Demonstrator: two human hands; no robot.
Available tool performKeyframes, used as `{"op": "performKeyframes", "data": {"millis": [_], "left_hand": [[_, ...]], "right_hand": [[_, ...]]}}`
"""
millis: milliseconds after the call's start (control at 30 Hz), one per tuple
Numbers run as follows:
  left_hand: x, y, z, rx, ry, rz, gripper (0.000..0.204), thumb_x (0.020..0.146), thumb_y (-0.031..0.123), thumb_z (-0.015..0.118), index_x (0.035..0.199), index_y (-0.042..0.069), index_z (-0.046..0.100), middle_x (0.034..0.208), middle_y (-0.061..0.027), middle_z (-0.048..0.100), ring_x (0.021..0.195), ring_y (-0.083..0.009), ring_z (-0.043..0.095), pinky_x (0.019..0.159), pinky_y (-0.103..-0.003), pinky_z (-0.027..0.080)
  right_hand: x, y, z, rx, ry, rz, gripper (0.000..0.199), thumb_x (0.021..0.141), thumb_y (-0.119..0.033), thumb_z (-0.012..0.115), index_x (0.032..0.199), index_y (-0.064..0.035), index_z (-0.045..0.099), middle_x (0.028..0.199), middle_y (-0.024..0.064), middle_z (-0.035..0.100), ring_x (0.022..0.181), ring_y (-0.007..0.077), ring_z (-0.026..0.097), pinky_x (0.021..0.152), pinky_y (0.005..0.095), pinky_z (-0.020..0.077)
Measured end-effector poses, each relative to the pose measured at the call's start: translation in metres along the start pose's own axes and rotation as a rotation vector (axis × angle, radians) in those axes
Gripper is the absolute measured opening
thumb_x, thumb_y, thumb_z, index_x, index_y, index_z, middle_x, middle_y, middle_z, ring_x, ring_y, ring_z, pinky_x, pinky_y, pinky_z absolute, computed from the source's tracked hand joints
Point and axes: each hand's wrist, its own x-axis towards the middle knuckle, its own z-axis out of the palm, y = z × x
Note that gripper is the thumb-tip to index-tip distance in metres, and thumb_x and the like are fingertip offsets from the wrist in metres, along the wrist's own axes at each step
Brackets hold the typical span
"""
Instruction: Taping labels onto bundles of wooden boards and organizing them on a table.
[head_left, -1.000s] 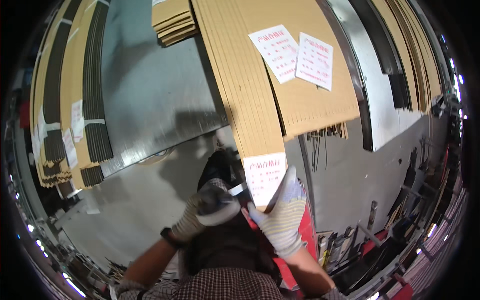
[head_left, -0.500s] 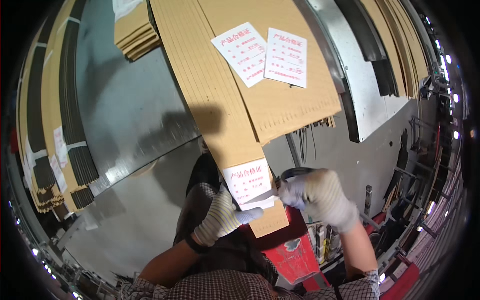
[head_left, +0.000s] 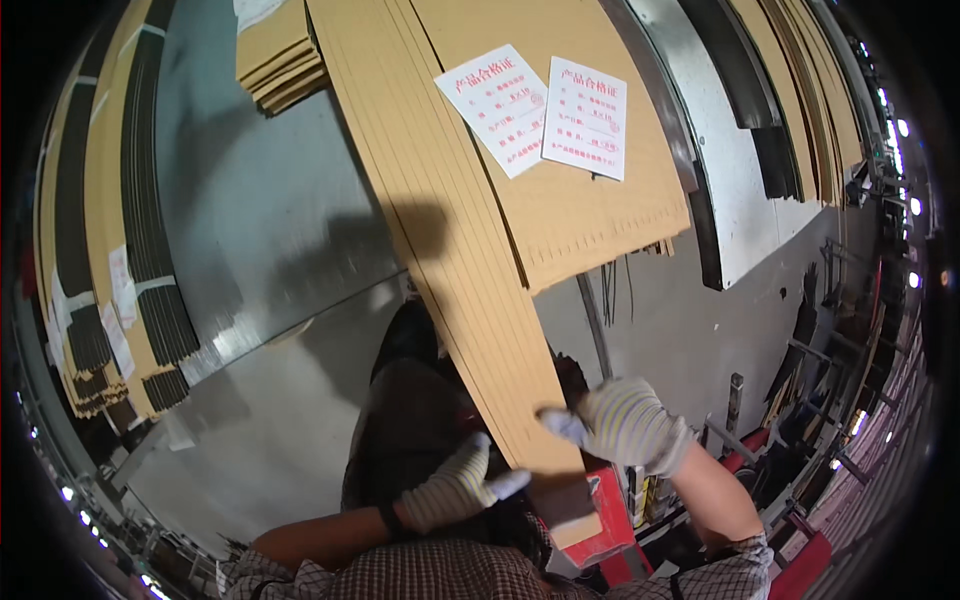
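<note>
Head view, items by size.

Floor (head_left: 660,370): grey, below and around the work.

Tabletop (head_left: 270,170): grey metal, at upper left; a dark shadow falls across its near part.

Long cardboard (head_left: 475,300): brown, marked with lengthwise lines; runs from the upper edge down to the person's lap, near end between the two hands. A dark patch crosses that end, with a pale strip beyond it; shadow or covering, cannot tell.

Wide cardboard (head_left: 600,215): brown, just right of the long one, near edge ragged.

Tied bundles (head_left: 148,215): brown and dark strips with white bands, far left.

Metal panel (head_left: 738,195): pale, dark-edged, right of the wide cardboard.

Short cardboard stack (head_left: 275,60): upper left, layered, near the long cardboard.

Red block (head_left: 615,515): worn, beneath the near end.

Right hand (head_left: 635,428): striped glove, fingers bent at the long cardboard's right edge; a small dark shape shows at the fingertips. Whether it grips anything, cannot tell.

Left hand (head_left: 452,492): striped glove, fingers extended, thumb raised apart; beside the left edge, contact unclear.

White cards, two (head_left: 585,120): red print, side by side on the wide cardboard.

Wristband (head_left: 390,518): dark, left wrist.
</note>
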Motion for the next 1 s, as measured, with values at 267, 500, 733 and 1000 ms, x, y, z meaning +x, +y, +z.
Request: {"op": "performKeyframes", "data": {"millis": [267, 500, 733, 1000], "left_hand": [[0.055, 0.060, -0.043, -0.360, 0.347, -0.030, 0.036, 0.094, 0.012, 0.073, 0.123, 0.001, 0.054, 0.103, -0.0051, 0.070, 0.100, -0.0129, 0.065, 0.088, -0.029, 0.052], [-0.048, 0.063, -0.077, -0.354, 0.137, -0.217, 0.012, 0.082, 0.009, 0.081, 0.088, 0.003, 0.072, 0.092, -0.0082, 0.073, 0.088, -0.0142, 0.067, 0.086, -0.033, 0.055], [0.151, -0.126, -0.070, -1.166, -0.073, -0.078, 0.035, 0.105, 0.034, 0.049, 0.115, 0.005, 0.066, 0.110, -0.0069, 0.071, 0.094, -0.0162, 0.067, 0.077, -0.031, 0.056], [0.152, -0.163, -0.055, -0.958, 0.121, -0.274, 0.050, 0.101, 0.014, 0.057, 0.148, 0.007, 0.044, 0.145, -0.0087, 0.054, 0.135, -0.0230, 0.048, 0.112, -0.038, 0.039]], "right_hand": [[0.000, -0.032, -0.045, 0.060, 0.492, -0.117, 0.043, 0.099, -0.037, 0.049, 0.107, 0.0032, 0.063, 0.082, 0.0261, 0.063, 0.071, 0.0403, 0.063, 0.071, 0.0467, 0.0536], [-0.028, -0.080, -0.054, 0.244, 0.469, -0.538, 0.028, 0.084, -0.016, 0.065, 0.111, -0.0101, 0.069, 0.096, 0.0027, 0.071, 0.081, 0.0201, 0.067, 0.084, 0.0354, 0.0535], [0.087, 0.082, 0.042, 0.749, 0.463, -0.303, 0.025, 0.084, -0.023, 0.081, 0.100, -0.0041, 0.075, 0.094, 0.0068, 0.072, 0.092, 0.0242, 0.066, 0.095, 0.0383, 0.0471], [0.043, -0.044, 0.005, 0.299, 1.073, 0.063, 0.071, 0.075, -0.021, 0.081, 0.136, 0.0022, 0.050, 0.125, 0.0268, 0.056, 0.112, 0.0454, 0.055, 0.097, 0.0495, 0.0431]]}}
